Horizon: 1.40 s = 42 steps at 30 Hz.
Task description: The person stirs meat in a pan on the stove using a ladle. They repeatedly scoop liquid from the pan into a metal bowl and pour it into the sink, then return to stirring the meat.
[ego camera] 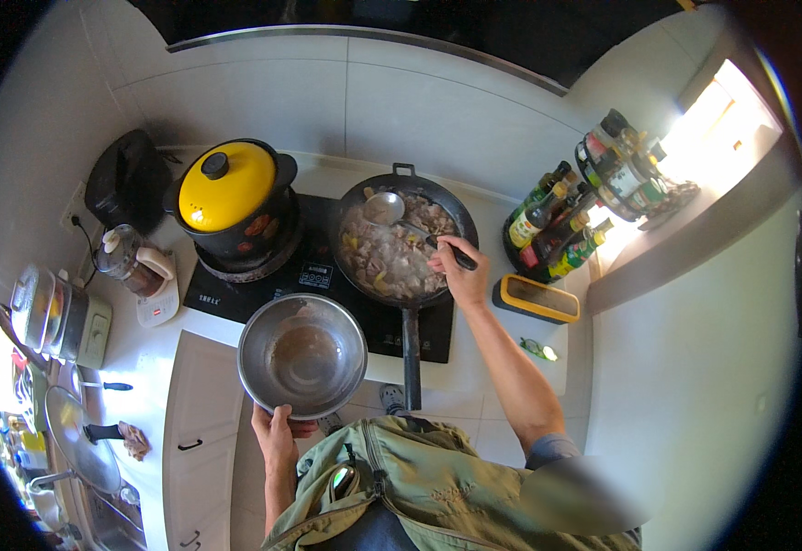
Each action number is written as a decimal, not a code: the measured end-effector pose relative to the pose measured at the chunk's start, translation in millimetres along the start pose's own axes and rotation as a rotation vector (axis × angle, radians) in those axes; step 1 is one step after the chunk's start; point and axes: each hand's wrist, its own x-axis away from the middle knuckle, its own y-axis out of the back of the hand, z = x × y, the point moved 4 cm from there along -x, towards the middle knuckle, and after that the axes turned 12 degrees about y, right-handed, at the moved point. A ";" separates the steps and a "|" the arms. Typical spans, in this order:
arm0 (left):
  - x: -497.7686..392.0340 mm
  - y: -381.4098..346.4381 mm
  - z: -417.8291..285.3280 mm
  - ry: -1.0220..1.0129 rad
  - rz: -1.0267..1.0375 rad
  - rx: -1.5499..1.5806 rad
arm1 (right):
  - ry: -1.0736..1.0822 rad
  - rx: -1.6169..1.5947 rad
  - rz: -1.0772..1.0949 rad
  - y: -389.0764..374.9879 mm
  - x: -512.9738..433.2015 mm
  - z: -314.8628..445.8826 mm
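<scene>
My left hand grips the rim of a stainless steel bowl at its near edge. A little brownish liquid lies in the bowl's bottom. In my right hand is the black handle of a metal ladle, its round head over the far left part of a black wok. Chunks of meat in pale, foamy broth fill the wok, with yellowish slices among them. The wok's long handle points towards me. The bowl is held in front of the cooktop, left of that handle.
A black pot with a yellow lid occupies the left of the black cooktop. Further left are a glass kettle and a steamer. Bottles, a spice rack and a yellow-rimmed box stand right.
</scene>
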 end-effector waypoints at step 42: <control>-5.4 -26.3 -33.2 -0.036 0.047 -0.112 | -0.117 -0.059 0.041 54.5 76.0 82.8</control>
